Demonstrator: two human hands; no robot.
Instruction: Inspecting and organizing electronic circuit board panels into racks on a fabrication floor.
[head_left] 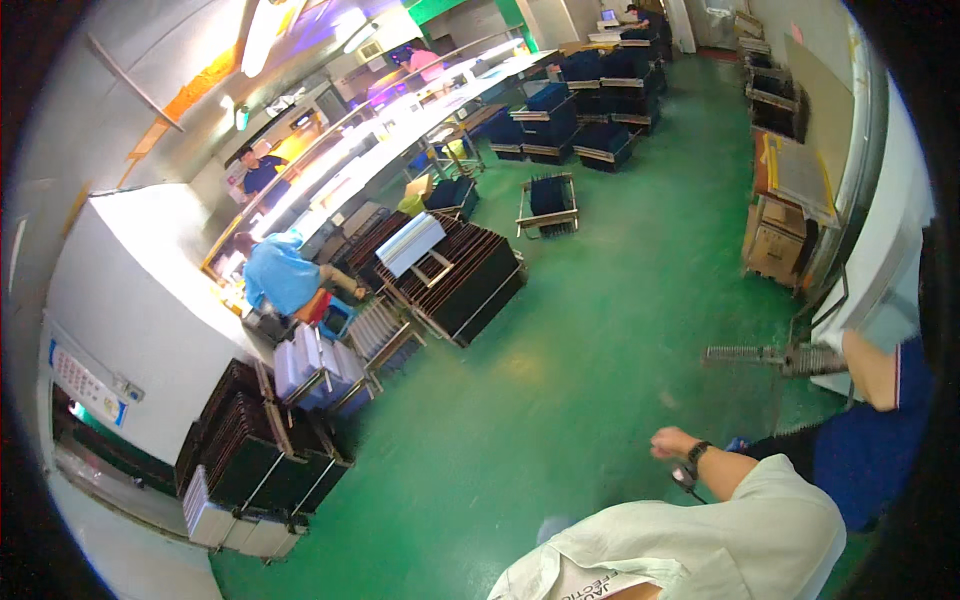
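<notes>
Hovering above glossy green floor (590,340): R hand (672,443), fingers curled; can't tell if clamped on anything. Small dark gadget (684,478) just below wrist w/ black wristwatch (697,453); navy-clad co-worker (865,450) to R.

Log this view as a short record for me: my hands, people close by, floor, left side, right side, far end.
Right hand: above the floor, dark wristwatch at its wrist; whether it grips anything is unclear
Left hand: not in view
Nearest co-worker: dark blue clothing, at right
Other co-worker: light blue top, beside the lit bench
Floor: green
Left side: dark racks
Right side: cardboard box along the wall
Far end: stacked dark crates
</notes>
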